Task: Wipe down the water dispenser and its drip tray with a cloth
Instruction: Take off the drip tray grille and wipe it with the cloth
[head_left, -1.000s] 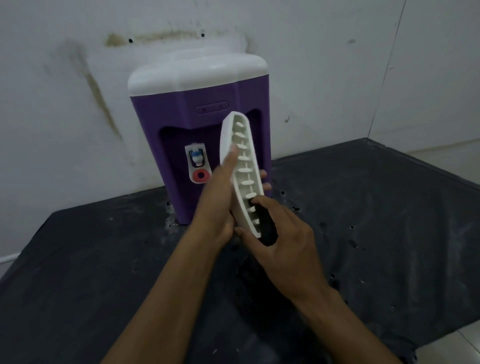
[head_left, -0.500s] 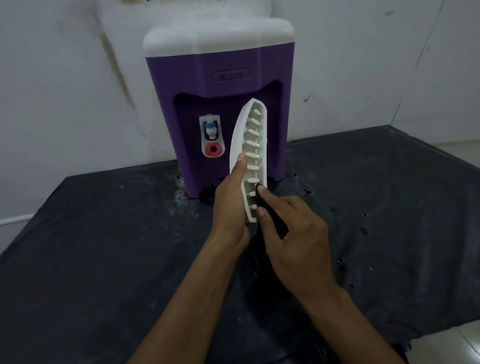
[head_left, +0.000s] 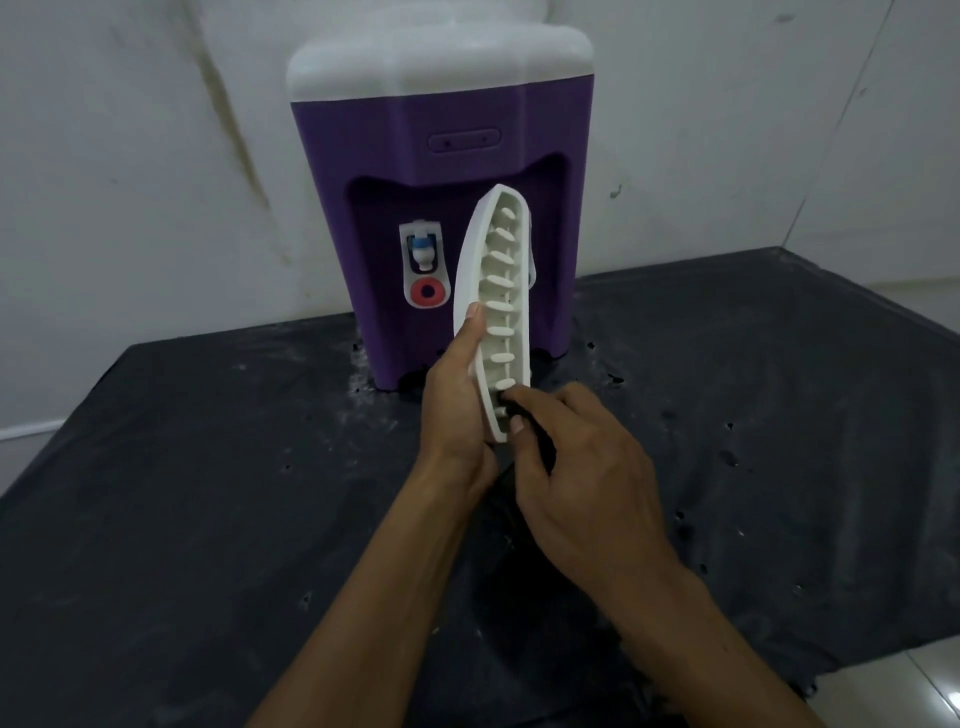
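A purple water dispenser (head_left: 441, 171) with a white top stands against the wall on the dark-covered table. In front of it my left hand (head_left: 457, 410) grips the white slotted drip tray (head_left: 496, 291), held upright on its end with the slots facing right. My right hand (head_left: 576, 467) pinches a dark cloth (head_left: 540, 441) and presses it against the tray's lower slots. Most of the cloth is hidden under my right fingers.
A black, dusty sheet (head_left: 208, 493) with small holes covers the table. White walls (head_left: 130, 182) stand close behind and to the right, meeting at a corner. The dispenser's tap (head_left: 426, 254) with a red ring sits left of the tray. Tiled floor (head_left: 883, 691) shows at the lower right.
The view has dropped and moved closer to the dispenser. The tray has shifted slightly lower and stands more upright, and my right fingers with the cloth stay at its bottom slots.
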